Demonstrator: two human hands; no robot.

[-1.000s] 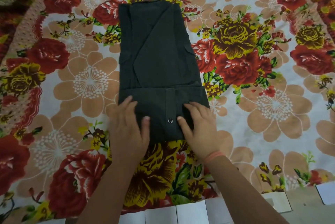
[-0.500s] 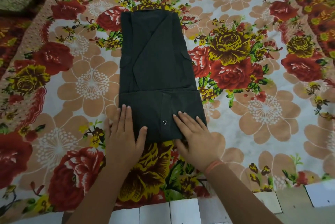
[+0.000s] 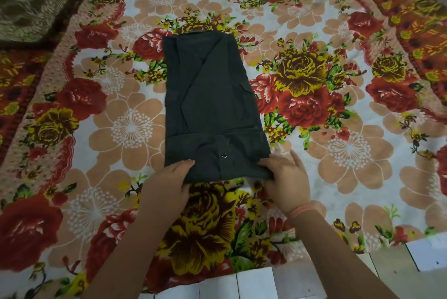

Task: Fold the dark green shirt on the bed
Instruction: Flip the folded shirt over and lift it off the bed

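Floral bedsheet [image 3: 130,127] | dark green shirt [image 3: 210,95] folded into long rectangle, centre | left hand [image 3: 167,182] grips near-left corner | right hand [image 3: 286,179] grips near-right corner

A brown patterned cloth [image 3: 36,1] lies in the far left corner. White floor tiles [image 3: 254,284] show nearest me.
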